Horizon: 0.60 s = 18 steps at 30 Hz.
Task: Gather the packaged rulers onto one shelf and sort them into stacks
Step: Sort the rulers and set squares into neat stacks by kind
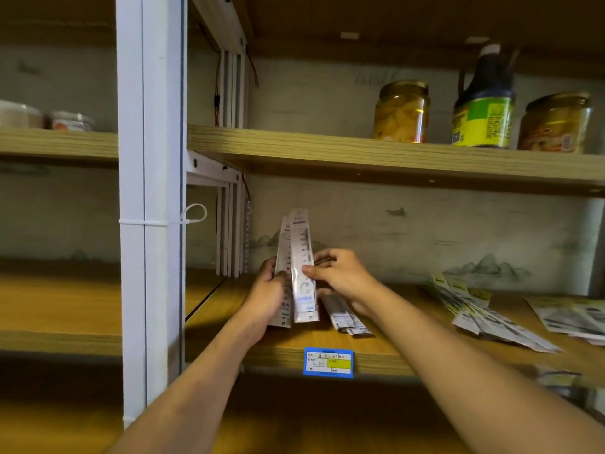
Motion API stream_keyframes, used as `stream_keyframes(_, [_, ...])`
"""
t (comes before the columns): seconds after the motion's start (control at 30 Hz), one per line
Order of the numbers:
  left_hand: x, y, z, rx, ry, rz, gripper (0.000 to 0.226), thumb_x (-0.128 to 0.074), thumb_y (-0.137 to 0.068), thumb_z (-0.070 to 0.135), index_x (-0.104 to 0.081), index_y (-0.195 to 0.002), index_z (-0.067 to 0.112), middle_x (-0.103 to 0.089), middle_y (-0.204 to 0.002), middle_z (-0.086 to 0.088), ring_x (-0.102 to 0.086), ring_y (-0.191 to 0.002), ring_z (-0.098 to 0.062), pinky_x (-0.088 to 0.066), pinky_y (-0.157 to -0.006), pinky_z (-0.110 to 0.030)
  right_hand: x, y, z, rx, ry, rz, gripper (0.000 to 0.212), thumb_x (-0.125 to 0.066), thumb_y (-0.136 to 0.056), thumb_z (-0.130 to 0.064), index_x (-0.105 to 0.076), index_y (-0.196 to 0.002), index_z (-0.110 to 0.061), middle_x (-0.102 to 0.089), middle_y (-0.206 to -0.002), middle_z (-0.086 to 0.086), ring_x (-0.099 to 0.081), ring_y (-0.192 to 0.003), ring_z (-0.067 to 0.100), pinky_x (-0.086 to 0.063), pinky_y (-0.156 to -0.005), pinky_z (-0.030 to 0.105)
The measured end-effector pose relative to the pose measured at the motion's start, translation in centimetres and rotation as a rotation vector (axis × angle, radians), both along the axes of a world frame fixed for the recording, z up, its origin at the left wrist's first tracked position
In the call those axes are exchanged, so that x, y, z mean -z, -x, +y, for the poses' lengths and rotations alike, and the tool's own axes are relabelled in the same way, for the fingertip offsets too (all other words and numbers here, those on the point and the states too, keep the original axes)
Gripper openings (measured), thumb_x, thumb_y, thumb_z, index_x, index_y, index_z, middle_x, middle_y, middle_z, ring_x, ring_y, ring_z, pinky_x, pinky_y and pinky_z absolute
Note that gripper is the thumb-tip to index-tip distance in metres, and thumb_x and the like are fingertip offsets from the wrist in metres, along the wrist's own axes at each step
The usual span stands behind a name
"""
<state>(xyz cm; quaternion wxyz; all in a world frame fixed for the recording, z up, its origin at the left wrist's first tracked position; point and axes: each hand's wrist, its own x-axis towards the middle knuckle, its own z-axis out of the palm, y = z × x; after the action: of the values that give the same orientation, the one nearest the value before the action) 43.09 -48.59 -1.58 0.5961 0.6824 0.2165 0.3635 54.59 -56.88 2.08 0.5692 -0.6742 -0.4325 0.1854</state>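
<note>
A bundle of white packaged rulers (302,257) stands upright on the wooden shelf (327,348), at its left end. My left hand (270,296) grips the bundle from the left side. My right hand (340,273) pinches the front ruler package at its right edge with thumb and fingers. A few more ruler packages (347,317) lie flat on the shelf just right of the bundle, partly under my right wrist. A fanned pile of yellow-topped ruler packages (481,312) lies further right on the same shelf.
A blue price tag (328,362) is clipped to the shelf's front edge. More flat packages (576,317) lie at the far right. The shelf above carries two jars (402,111) and a dark bottle (484,99). A white upright post (150,204) bounds the bay on the left.
</note>
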Motion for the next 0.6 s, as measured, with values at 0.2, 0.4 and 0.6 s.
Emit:
stream_keyframes(0.2, [0.2,0.3,0.2,0.055,-0.075,-0.026,0.039,-0.045,-0.102,0.026,-0.041,-0.140,0.030,-0.067,-0.110,0.006,-0.068,-0.090,-0.009,-0.053,-0.062,-0.022,0.7,-0.6,1.6,0.122,0.018,-0.097,0.021,-0.075,-0.081,-0.021,-0.059,-0.093,-0.018,-0.070,-0.097,0.006,-0.070,-0.084,0.019,-0.057,-0.063,0.027])
stream_keyframes(0.4, [0.4,0.3,0.1,0.076,-0.077,-0.030,0.050,-0.052,-0.098,0.018,-0.036,-0.143,0.032,-0.065,-0.117,0.007,-0.072,-0.090,-0.009,-0.056,-0.073,-0.032,0.6,-1.4,1.1,0.230,0.067,-0.360,0.032,-0.076,-0.078,-0.040,-0.063,-0.098,-0.019,-0.069,-0.093,-0.003,-0.068,-0.075,0.012,-0.056,-0.066,0.027])
stream_keyframes(0.6, [0.2,-0.3,0.2,-0.016,-0.028,-0.046,0.044,-0.039,-0.104,0.020,-0.033,-0.145,0.034,-0.065,-0.114,0.009,-0.068,-0.092,-0.014,-0.047,-0.067,-0.030,1.1,-5.1,-1.3,0.298,0.634,-0.510,0.049,-0.072,-0.076,-0.055,-0.059,-0.107,-0.019,-0.062,-0.102,0.002,-0.059,-0.087,0.016,-0.052,-0.070,0.030])
